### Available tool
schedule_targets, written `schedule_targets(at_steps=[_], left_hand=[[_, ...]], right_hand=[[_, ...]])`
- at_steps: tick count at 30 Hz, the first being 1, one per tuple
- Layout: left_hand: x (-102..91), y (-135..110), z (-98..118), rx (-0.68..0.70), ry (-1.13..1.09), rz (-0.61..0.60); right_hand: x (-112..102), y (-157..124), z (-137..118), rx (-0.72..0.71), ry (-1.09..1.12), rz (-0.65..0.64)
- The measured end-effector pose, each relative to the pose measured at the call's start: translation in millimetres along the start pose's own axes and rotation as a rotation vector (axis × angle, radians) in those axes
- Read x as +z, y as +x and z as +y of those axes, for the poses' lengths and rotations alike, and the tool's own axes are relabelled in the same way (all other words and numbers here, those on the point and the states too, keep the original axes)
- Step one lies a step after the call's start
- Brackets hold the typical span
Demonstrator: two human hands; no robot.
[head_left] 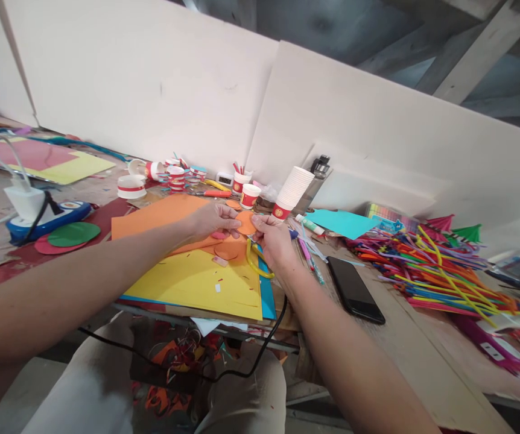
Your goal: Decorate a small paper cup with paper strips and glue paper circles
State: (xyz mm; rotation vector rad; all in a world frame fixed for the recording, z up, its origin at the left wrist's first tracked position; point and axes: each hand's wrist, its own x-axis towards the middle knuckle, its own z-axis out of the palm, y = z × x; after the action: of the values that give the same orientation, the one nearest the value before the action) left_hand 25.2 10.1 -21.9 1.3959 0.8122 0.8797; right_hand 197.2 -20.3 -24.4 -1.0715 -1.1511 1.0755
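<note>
Both my hands meet over a stack of coloured paper. My left hand (215, 220) and my right hand (272, 237) pinch the same small orange paper disc (245, 222) from either side, fingers closed on it. Yellow-handled scissors (256, 262) hang just under my right hand; I cannot tell whether the fingers pass through them. Below the disc lie an orange sheet (160, 218) with a round hole cut out, another orange disc (226, 251), and a yellow sheet (196, 282).
A black phone (355, 289) lies right of my hands, beside a heap of coloured pipe cleaners (445, 271). A stack of paper cups (292, 191), cut cup pieces (169, 172), a glue stick (310, 225), teal paper (342, 222) and a power strip (45, 217) with charger surround the work area. White boards stand behind.
</note>
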Motion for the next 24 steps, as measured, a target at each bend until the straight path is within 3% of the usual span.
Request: schedule_targets(at_steps=[2, 5, 8, 10, 14, 19, 24], left_hand=[[-0.3, -1, 1, -0.006, -0.014, 0.004], [-1.5, -4, 5, -0.011, -0.008, 0.049], [-2.8, -8, 10, 0.016, -0.078, 0.078], [-3.0, -10, 13, 0.032, -0.161, 0.052], [-2.2, -11, 12, 0.051, -0.203, 0.001], [-4.1, -7, 6, 0.25, 0.041, 0.116], [-3.9, -8, 7, 0.279, 0.166, 0.055]], right_hand=[[-1, 0, 2, -0.045, -0.156, 0.048], [-3, -5, 0, -0.37, -0.557, 0.142], [-4, -13, -7, -0.727, -0.88, 0.051], [-3, -16, -10, -0.815, -1.002, -0.022], [-3, -16, -11, -0.787, -1.022, -0.012], [-4, -16, -13, -0.592, -0.716, 0.013], [-2, -19, -15, -0.456, -0.598, 0.062]])
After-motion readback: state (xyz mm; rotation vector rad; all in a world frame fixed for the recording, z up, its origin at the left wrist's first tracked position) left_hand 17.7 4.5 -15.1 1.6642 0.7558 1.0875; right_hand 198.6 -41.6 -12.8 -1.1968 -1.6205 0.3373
